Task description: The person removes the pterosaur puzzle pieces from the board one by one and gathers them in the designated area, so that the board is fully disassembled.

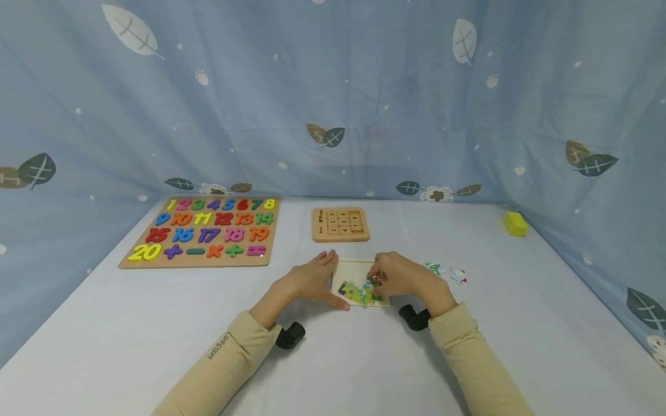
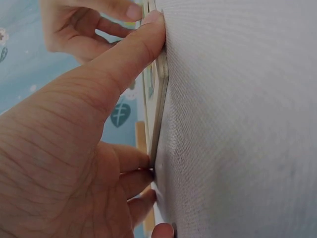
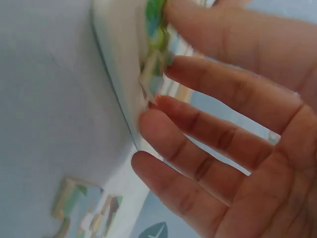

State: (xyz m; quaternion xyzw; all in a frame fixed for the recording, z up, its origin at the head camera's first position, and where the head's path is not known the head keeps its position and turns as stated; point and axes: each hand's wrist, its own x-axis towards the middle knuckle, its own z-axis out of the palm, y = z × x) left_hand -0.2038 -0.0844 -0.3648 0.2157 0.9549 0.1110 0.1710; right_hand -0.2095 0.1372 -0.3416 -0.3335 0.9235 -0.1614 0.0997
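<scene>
A small pale wooden puzzle board [image 1: 346, 271] lies on the table between the hands, with joined green jigsaw pieces [image 1: 355, 292] along its near side. My left hand [image 1: 315, 282] holds the board at its left side, thumb at the near edge and fingertips against the other edge, as the left wrist view also shows. Over the right part of the board, my right hand [image 1: 399, 276] pinches a colourful jigsaw piece [image 3: 157, 69] between thumb and fingers, its other fingers spread low over the board. That hand partly hides the pieces.
Loose jigsaw pieces [image 1: 458, 276] lie right of the right hand. Behind the board is a wooden number slide puzzle [image 1: 321, 232]. A number board [image 1: 192, 261] with coloured numerals stands back left, a yellow-green block [image 1: 515, 223] back right. A patterned blue curtain [image 1: 333, 86] hangs behind.
</scene>
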